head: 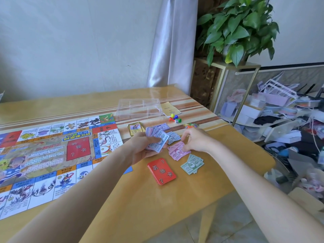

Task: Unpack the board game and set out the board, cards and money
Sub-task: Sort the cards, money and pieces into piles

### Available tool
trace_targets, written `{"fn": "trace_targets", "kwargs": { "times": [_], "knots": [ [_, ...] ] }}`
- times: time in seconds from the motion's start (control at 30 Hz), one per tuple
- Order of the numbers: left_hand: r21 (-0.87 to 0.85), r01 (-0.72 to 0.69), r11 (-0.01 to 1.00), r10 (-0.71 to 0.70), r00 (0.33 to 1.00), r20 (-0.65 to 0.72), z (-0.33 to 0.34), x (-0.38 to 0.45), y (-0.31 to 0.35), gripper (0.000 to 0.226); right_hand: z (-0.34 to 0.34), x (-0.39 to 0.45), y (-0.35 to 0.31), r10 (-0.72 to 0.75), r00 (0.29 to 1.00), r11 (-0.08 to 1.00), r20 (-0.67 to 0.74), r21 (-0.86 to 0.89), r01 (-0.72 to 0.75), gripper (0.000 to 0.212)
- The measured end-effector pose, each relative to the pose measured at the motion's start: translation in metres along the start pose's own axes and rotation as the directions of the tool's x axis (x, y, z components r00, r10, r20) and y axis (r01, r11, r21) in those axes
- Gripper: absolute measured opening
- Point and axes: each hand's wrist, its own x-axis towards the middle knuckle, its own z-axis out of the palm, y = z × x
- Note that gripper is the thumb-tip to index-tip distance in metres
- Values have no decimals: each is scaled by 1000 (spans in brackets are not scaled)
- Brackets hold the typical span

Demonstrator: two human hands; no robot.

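The colourful game board (43,160) lies unfolded on the left of the table. My left hand (145,148) grips a fanned stack of blue play money (157,139). My right hand (194,139) hovers with curled fingers at the pink money pile (178,152); whether it pinches a note I cannot tell. A green money pile (192,163) and a red card deck (162,171) lie nearer to me. Beyond the hands sit a yellow card deck (135,128), a purple money pile (162,127) and a blue money pile (174,137).
A clear plastic tray (140,106), a folded yellow leaflet (169,108), coloured pawns (174,117) and a die (177,121) sit at the back. The table's right edge (254,146) drops to floor clutter. A potted plant (236,28) stands on a stand behind.
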Motion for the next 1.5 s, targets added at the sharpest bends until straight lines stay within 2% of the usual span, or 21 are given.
{"fn": "trace_targets", "kwargs": {
  "times": [0.03, 0.1, 0.2, 0.23, 0.3, 0.43, 0.57, 0.63, 0.83, 0.9, 0.97, 1.07, 1.13, 1.2, 1.3, 1.4, 1.5],
  "knots": [
    [12, 1, 1000, -1, 1000, -19, 1, 1, 0, 35, -3, 0, -2, -13, 999, 1000, -36, 14, 13, 22],
    [22, 2, 1000, -1, 999, -50, 1, 1, 0, 37, -10, -3, -9, -54, 995, 981, -89, 182, 70, 12],
    [54, -18, 998, 22, 998, -66, 5, 1, 3, 35, -17, -8, -23, -141, 990, 863, -21, 486, 133, 20],
    [72, -26, 997, 31, 997, -67, 7, 2, 5, 33, -16, -8, -27, -159, 987, 845, -9, 516, 141, 24],
    [85, -40, 996, 45, 997, -67, 10, 4, 9, 26, -14, -4, -31, -153, 988, 856, -34, 495, 149, 18],
    [0, -82, 997, 81, 988, -133, 3, 11, 17, 10, -7, 12, -31, -32, 993, 809, -112, 581, 92, 5],
    [44, -98, 994, 105, 969, -223, 3, 23, 20, 10, -1, 21, -32, -21, 999, 702, -31, 711, 36, 14],
    [57, -96, 994, 107, 967, -231, 9, 30, 22, 12, 2, 25, -33, -23, 1000, 695, -16, 718, 28, 16],
    [126, -87, 988, 118, 955, -273, 1, 39, 22, 12, 4, 39, -16, 66, 978, 877, -197, 479, 37, 17],
    [232, -65, 970, 132, 949, -287, -4, 39, 21, 9, 11, 42, -14, 25, 968, 943, -250, 327, 60, 16],
    [294, -36, 955, 120, 954, -274, -3, 38, 20, 20, 18, 43, -15, -35, 962, 982, -270, 171, 84, 17],
    [273, -3, 962, 71, 968, -240, 3, 35, 19, 27, 18, 43, -14, -97, 953, 995, -288, -9, 99, 22],
    [241, 8, 970, 50, 972, -231, 5, 34, 19, 23, 9, 43, -12, -128, 962, 992, -243, -49, 120, 25],
    [215, 10, 977, 44, 969, -243, 5, 35, 18, 19, 0, 42, -10, -175, 980, 983, -92, -68, 169, 35],
    [154, 13, 988, 29, 964, -263, 4, 37, 16, 13, -5, 41, -9, -210, 970, 966, 119, -128, 225, 47],
    [101, 6, 995, 22, 961, -274, 5, 39, 13, 12, -4, 45, -12, -222, 961, 952, 162, -177, 250, 52],
    [57, -8, 998, 24, 959, -283, 5, 40, 11, 12, -4, 50, -17, -242, 956, 947, 163, -176, 270, 47]
  ]
}}
